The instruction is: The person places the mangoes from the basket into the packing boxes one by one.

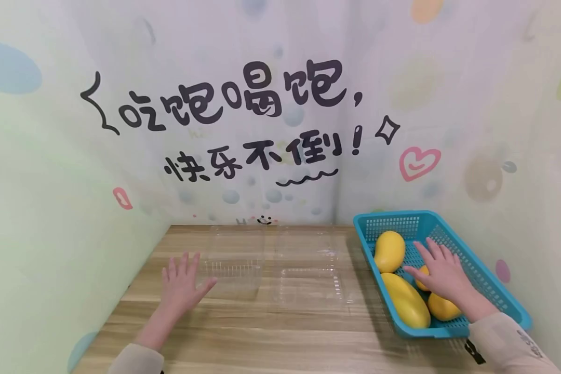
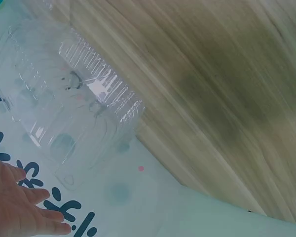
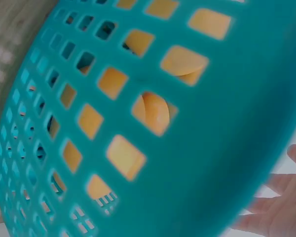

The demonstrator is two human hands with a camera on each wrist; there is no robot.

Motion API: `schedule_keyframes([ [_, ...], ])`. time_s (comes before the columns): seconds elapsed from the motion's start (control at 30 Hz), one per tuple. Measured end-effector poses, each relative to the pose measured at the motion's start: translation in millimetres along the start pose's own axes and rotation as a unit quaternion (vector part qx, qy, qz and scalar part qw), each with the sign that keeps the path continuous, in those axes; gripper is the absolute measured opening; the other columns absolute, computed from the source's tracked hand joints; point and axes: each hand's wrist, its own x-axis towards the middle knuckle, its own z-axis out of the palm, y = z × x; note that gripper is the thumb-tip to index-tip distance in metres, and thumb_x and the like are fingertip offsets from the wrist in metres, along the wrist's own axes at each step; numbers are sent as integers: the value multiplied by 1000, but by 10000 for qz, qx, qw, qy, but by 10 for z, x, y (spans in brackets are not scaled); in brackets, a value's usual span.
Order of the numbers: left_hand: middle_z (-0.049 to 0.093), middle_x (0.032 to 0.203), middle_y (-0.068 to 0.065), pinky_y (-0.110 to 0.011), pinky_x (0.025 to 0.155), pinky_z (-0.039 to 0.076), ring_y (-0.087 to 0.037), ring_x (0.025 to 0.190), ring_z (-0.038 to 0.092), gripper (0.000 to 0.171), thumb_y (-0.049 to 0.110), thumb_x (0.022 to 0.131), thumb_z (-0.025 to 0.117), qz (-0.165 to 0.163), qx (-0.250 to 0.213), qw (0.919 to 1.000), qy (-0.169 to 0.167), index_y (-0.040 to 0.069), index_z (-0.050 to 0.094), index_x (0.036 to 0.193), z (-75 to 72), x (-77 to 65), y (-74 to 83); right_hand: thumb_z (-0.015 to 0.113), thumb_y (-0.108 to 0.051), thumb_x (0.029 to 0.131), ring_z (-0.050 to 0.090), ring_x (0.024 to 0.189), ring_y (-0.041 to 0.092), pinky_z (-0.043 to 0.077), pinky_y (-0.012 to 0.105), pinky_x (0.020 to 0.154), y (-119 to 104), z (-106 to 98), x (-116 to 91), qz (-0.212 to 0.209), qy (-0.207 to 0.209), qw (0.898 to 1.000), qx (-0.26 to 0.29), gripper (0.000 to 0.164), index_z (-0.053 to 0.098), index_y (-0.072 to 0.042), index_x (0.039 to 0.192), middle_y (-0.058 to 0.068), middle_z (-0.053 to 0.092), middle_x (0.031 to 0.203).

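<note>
My left hand (image 1: 183,285) hovers with spread fingers beside a clear plastic clamshell box (image 1: 234,275), its lid raised at the back. The same clear box (image 2: 74,98) shows in the left wrist view, with the hand (image 2: 19,202) at the lower left. Over a blue plastic basket (image 1: 376,301) my right hand (image 1: 441,272) is held with its fingers extended, holding nothing. Inside the basket lie several yellow mangoes (image 1: 405,301), two of them partly hidden under the right hand. In the right wrist view the basket's perforated wall (image 3: 202,148) stands before the mangoes, the hand (image 3: 281,202) at the right edge.
A second clear clamshell box (image 1: 310,285) lies opened between the first box and the basket. All stand on a wood-grain table (image 1: 262,343). Printed curtains (image 1: 280,197) with dots and writing enclose the table at the back and both sides.
</note>
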Motion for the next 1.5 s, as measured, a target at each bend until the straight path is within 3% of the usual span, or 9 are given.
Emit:
schedule_keyframes([
  [0.27,10,145,-32,-69,100,0,-57,129,-2,81,49,87,54,42,105,9999,65,0,20,143,60,-59,8,51,-55,86,16,121,59,11,74,92,52,50,-3,26,-37,10000,-28,83,26,3,140,35,18,141],
  [0.5,13,145,-32,-68,101,3,-57,129,2,83,48,86,54,170,233,9996,75,-1,19,143,96,-113,53,53,-50,87,16,121,60,14,69,97,60,109,-13,-110,-82,9994,319,81,26,7,139,38,15,140],
  [0.8,18,143,-33,-67,103,7,-56,129,7,80,44,84,59,371,106,9985,383,-1,24,141,140,-163,165,52,-54,86,20,122,58,20,70,94,66,187,-60,-6,-488,9980,391,85,26,8,139,39,17,140],
  [0.9,23,141,-32,-66,102,13,-55,128,14,79,43,84,60,459,185,9977,465,0,25,140,148,-179,208,53,-52,86,22,119,59,26,70,89,64,208,-79,-52,-602,9971,466,83,27,8,138,39,17,139],
  [1.03,36,133,-31,-63,98,28,-51,122,30,74,33,81,66,646,180,9948,769,-3,32,136,159,-197,298,54,-49,87,28,115,60,35,67,84,75,244,-81,-182,-687,9964,461,80,29,9,136,40,21,137],
  [1.17,49,120,-27,-56,92,39,-44,111,45,57,18,78,70,926,-29,9890,1153,-7,46,124,190,-228,428,57,-46,86,34,114,58,38,64,84,75,269,-73,-238,-781,9958,425,77,32,8,135,39,24,136],
  [1.3,59,103,-20,-44,78,50,-33,91,58,44,11,73,72,1508,72,9752,1618,-5,58,111,255,-252,581,59,-44,85,39,111,56,41,62,82,62,248,-55,-290,-1021,9935,424,76,33,7,135,38,27,134],
  [1.4,61,96,-15,-35,68,53,-25,80,60,42,10,71,73,1801,173,9691,1678,-2,59,109,324,-268,704,60,-42,85,43,109,54,42,60,81,67,222,-27,-324,-1384,9888,445,76,32,7,135,39,29,133],
  [1.5,63,94,-12,-28,60,52,-19,72,60,39,14,75,71,1892,228,9723,1355,2,60,110,381,-283,833,61,-43,84,42,110,54,42,59,83,82,219,-5,-304,-1828,9812,531,78,32,7,136,39,28,133],
])
